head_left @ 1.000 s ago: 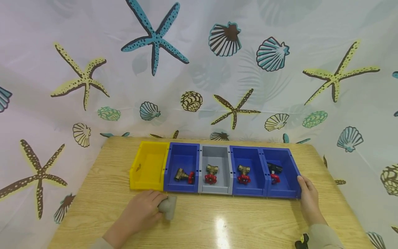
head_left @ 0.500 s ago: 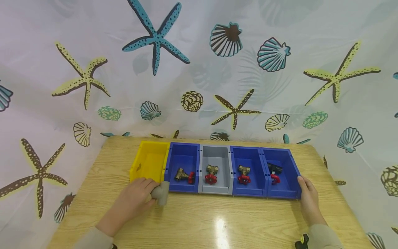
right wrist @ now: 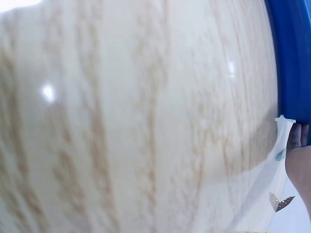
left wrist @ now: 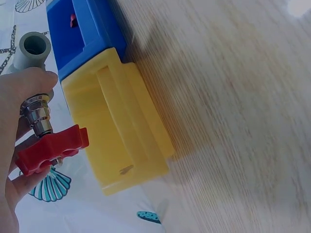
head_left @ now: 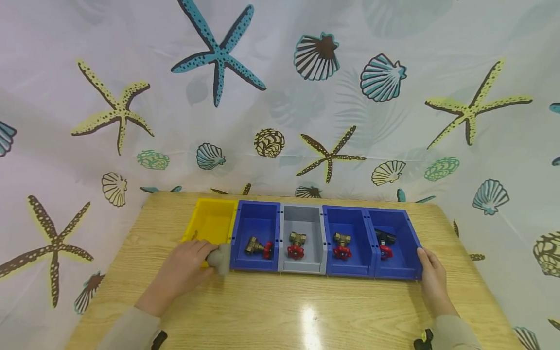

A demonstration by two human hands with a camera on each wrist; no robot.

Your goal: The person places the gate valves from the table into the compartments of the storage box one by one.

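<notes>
My left hand point(head_left: 185, 265) holds a stop valve with a grey plastic tee body point(head_left: 220, 259), just above the front edge of the yellow bin point(head_left: 214, 223). In the left wrist view, thumb and fingers wrap the valve's grey body point(left wrist: 30, 51); its metal stem and red handle point(left wrist: 51, 148) show below. My right hand point(head_left: 433, 277) rests against the right side wall of the rightmost blue bin point(head_left: 413, 238). Only part of that hand point(right wrist: 300, 155) appears in the right wrist view, its fingertips partly hidden by the bin.
Bins stand joined in a row on the wood table point(head_left: 280, 311). Brass valves with red handwheels lie in a blue bin point(head_left: 258, 223), the grey bin point(head_left: 302, 267) and another blue bin point(head_left: 350, 267). A black-bodied valve point(head_left: 385, 238) lies in the rightmost one. A patterned cloth point(head_left: 280, 97) hangs behind.
My left hand has carried the grey valve leftward and away from me, from in front of the bins to the yellow bin's front edge. The right hand has stayed against the blue bin.
</notes>
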